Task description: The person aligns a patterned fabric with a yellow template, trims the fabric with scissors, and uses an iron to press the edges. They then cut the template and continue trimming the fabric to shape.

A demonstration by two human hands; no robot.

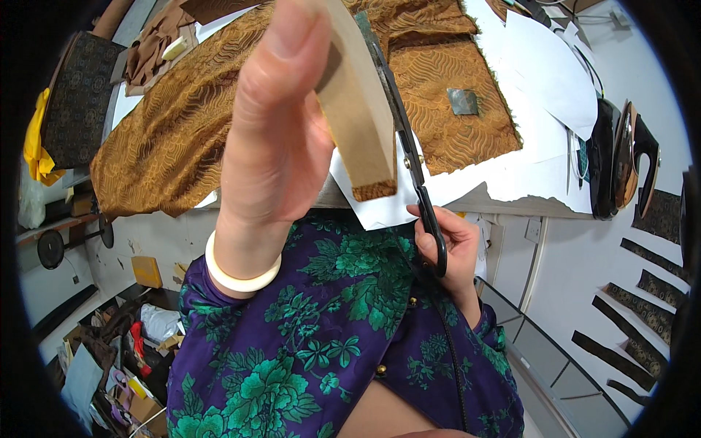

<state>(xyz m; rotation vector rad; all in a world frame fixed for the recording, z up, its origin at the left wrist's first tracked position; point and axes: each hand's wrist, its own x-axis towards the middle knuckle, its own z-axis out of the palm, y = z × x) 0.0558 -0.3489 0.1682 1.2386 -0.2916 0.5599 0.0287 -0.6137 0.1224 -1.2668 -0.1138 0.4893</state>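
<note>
My left hand (274, 139) is raised close to the camera, thumb up and a cream bangle on its wrist. It grips a long tan strip (358, 124) with a frayed brown end; the fingers behind it are hidden. My right hand (456, 252), lower and to the right, is closed round the black handle of scissors (410, 146). Their dark blades run up along the strip's right edge. Whether they touch it I cannot tell. Golden-brown patterned cloth (190, 102) lies on the table beyond, with a small grey-green square (462, 102) on it.
White paper sheets (540, 69) cover the table's right side. An iron (628, 157) stands at the far right, near dark fabric strips (621, 328) hung against a pale surface. At lower left is a heap of scraps (131, 365). A dark patterned piece (80, 102) sits at far left.
</note>
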